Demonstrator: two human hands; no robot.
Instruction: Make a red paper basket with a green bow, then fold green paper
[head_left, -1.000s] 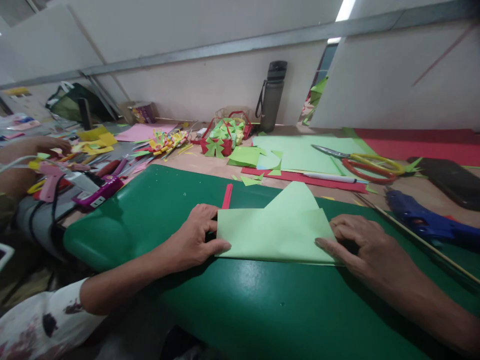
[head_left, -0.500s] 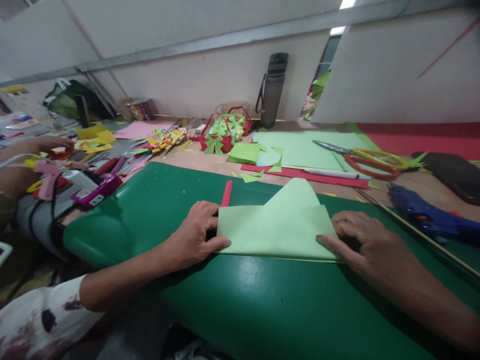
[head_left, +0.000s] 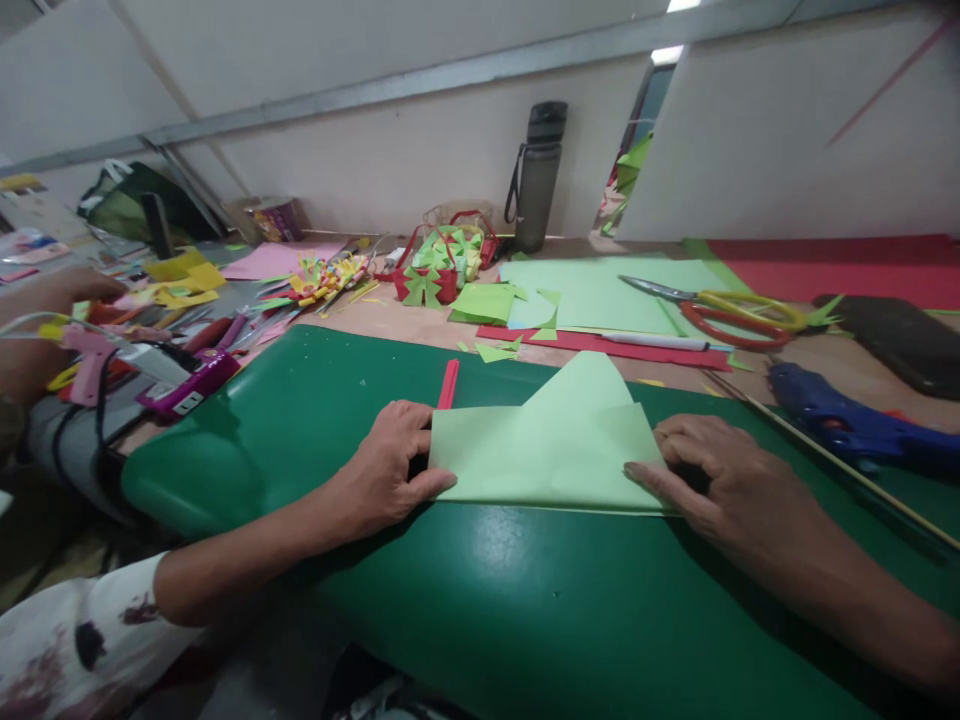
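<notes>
A sheet of light green paper (head_left: 547, 450), folded over with a blunt peak at its back edge, lies on the green mat (head_left: 480, 610). My left hand (head_left: 401, 455) pinches its left end, thumb on top and the other fingers bent behind the edge. At the right end my right hand (head_left: 697, 465) has its thumb on the paper and its fingers curled around the corner. Just behind the paper's left part, a narrow red strip (head_left: 448, 385) rests on the mat, its near end hidden by the paper.
Beyond the mat are scissors (head_left: 720, 310), a white pen (head_left: 656, 342), light green sheets (head_left: 592, 285) and small red paper baskets (head_left: 427, 280). A blue glue gun (head_left: 847, 410) and a thin stick (head_left: 840, 455) lie right. A dark bottle (head_left: 538, 180) stands behind; another person's hand (head_left: 82, 285) is far left.
The view has shifted slightly. Both hands keep the same hold on the folded paper, which lies in the same place on the mat.
</notes>
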